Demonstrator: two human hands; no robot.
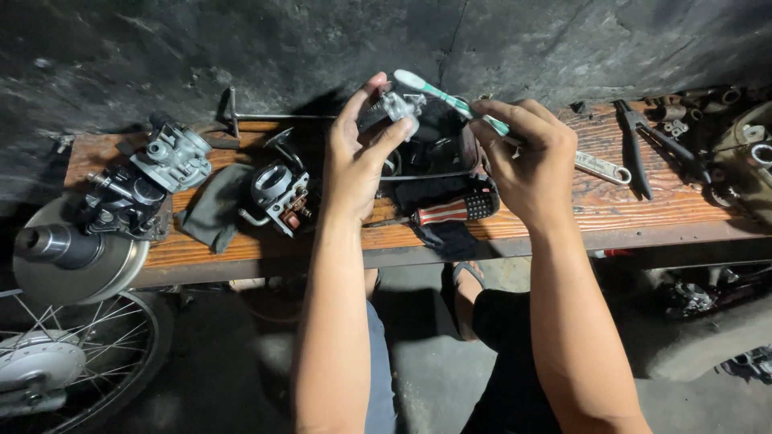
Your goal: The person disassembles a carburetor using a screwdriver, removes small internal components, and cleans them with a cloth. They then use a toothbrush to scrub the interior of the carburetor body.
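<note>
Metal carburetor part [396,107] in left hand [358,157], toothbrush [450,100] in right hand [527,165]

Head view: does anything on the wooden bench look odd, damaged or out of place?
One odd thing: the right hand holds a toothbrush, white and green, against the small metal part in the left hand. It is a household item among carburetors and pliers. Nothing looks spilled or broken.

Motorcycle repair workshop. Worn wooden bench [643,210] against rough dark wall. Carburetors [173,157] at 9 o'clock, pliers [639,149] and wrench [601,167] at 2 o'clock, screwdriver [450,211] centre, spoked wheel [72,362] at 8 o'clock.
</note>
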